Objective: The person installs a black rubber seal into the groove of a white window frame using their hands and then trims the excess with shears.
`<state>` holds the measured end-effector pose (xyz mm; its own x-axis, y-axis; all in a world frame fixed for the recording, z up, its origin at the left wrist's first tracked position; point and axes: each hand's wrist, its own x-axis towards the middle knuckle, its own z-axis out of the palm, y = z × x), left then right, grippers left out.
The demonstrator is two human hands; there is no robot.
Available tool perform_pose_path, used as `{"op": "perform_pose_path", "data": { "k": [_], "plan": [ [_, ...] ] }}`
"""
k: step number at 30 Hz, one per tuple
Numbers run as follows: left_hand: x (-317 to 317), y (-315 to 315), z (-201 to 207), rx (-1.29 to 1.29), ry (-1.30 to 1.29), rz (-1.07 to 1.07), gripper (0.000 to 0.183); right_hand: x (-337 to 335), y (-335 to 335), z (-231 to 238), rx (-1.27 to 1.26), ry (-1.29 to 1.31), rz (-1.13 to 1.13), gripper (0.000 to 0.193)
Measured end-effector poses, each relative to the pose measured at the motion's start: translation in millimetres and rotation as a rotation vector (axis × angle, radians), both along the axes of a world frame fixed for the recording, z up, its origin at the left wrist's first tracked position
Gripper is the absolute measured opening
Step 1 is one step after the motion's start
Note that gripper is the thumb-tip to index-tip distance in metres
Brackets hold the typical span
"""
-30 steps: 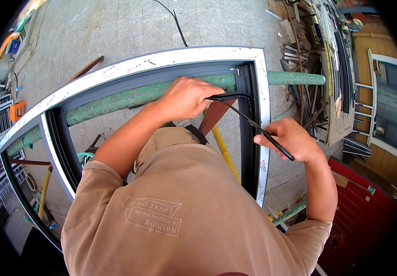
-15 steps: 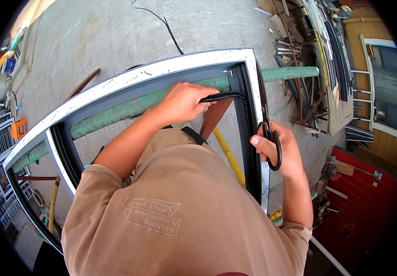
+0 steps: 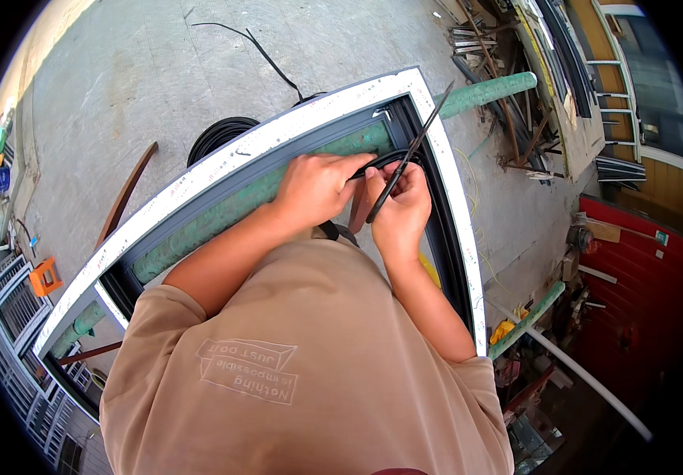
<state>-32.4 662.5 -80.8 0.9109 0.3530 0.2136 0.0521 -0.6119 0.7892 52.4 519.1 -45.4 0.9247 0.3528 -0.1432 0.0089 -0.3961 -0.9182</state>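
Observation:
A large window frame with a white outer face and dark inner channels lies in front of me on a green pipe. My left hand is closed on a black rubber strip near the frame's far right corner. My right hand is closed around scissors, whose blades point up and to the right across the frame's right side. Its thumb and fingers also meet at the strip, close to my left fingertips. The scissors hide part of the strip.
Past the frame's far edge, a coil of black strip lies on the concrete floor, with a loose piece beyond. An orange stool stands at left. Scrap lengths and a red panel are at right.
My right hand has moved left and away from me with the scissors, from outside the frame's right side to the strip by my left hand. The scissors have turned, blades now angled up-right.

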Motion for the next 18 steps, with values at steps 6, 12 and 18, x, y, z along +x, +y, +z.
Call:
{"op": "perform_pose_path", "data": {
  "k": [6, 12, 18],
  "plan": [
    [1, 2, 2, -0.048, -0.011, -0.018, 0.042, -5, -3, -8, 0.104, 0.063, -0.029, 0.022],
    [4, 7, 7, -0.087, 0.056, -0.040, 0.041, -24, -7, 15, 0.195, 0.068, 0.055, 0.025],
    [5, 9, 9, -0.160, 0.078, -0.030, 0.037, -28, -31, 13, 0.075, 0.076, 0.122, 0.032]
  ]
}}
